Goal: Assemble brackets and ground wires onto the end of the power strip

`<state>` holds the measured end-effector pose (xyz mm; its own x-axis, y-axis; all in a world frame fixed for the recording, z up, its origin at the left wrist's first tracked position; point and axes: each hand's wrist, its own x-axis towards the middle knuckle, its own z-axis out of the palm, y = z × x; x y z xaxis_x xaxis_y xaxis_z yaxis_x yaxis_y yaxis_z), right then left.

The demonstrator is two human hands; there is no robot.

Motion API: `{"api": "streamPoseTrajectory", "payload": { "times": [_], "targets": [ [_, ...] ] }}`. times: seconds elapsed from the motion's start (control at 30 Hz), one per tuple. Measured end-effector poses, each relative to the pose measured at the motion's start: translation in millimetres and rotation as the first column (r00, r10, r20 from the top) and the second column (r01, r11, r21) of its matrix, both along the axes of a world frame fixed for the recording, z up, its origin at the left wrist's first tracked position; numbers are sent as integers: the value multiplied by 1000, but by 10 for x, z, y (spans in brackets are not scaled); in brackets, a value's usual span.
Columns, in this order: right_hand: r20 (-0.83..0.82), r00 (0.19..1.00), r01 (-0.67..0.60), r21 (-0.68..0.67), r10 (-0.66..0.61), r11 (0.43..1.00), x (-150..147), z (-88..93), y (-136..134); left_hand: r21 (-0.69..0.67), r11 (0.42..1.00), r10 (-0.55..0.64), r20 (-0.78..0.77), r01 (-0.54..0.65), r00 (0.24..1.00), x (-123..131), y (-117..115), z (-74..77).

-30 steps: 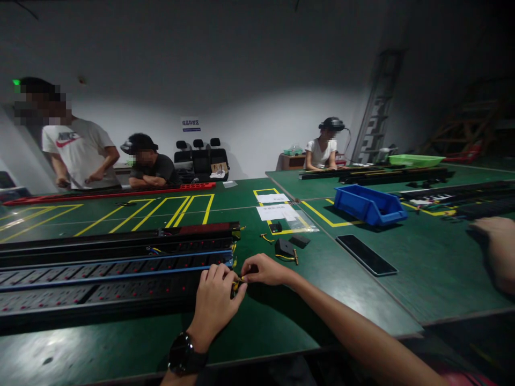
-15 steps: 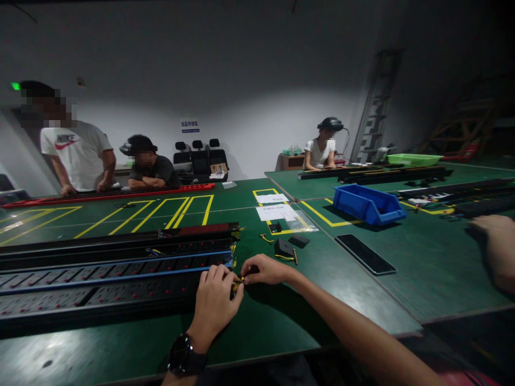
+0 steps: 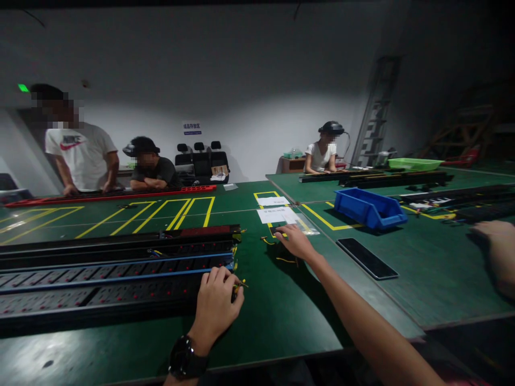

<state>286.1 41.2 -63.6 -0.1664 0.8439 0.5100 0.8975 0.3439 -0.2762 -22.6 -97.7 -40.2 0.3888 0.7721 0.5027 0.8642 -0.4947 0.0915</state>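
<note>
My left hand (image 3: 219, 297), with a dark watch on its wrist, is closed over the right end of the nearest black socket strip (image 3: 137, 295). Yellow wire ends (image 3: 242, 283) poke out beside its thumb and fingers. To the right, my right hand (image 3: 296, 242) is stretched out palm down with its fingers extended, above the small black parts on the table. It mostly covers the black blocks there. Just left of its fingertips lies a short yellow wire piece (image 3: 267, 240), and another yellow wire (image 3: 285, 260) shows under the hand.
Further strips, one blue-edged (image 3: 120, 276), lie at left. A phone (image 3: 367, 258), a blue bin (image 3: 369, 208) and paper sheets (image 3: 277, 215) are on the green table. Another person's hand (image 3: 497, 246) is at the right edge. Several people sit or stand across the table.
My right hand has left the wire ends at the strip and moved right and away from me, over the small black parts. My left hand stays at the strip's end.
</note>
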Motion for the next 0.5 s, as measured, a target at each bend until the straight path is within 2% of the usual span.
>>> {"api": "streamPoseTrajectory", "payload": {
  "times": [0.1,0.27,0.5],
  "targets": [
    [67,997,45,-67,-40,997,103,-79,65,10,1000,-6,3,6,1000,-4,-6,-6],
    [111,994,4,-223,21,975,86,-107,71,13,1000,-5,3,5,1000,-9,-17,2],
    [99,994,64,-221,-43,973,56,-57,51,10,1000,-1,11,1,1000,3,-26,29]
  ]
}}
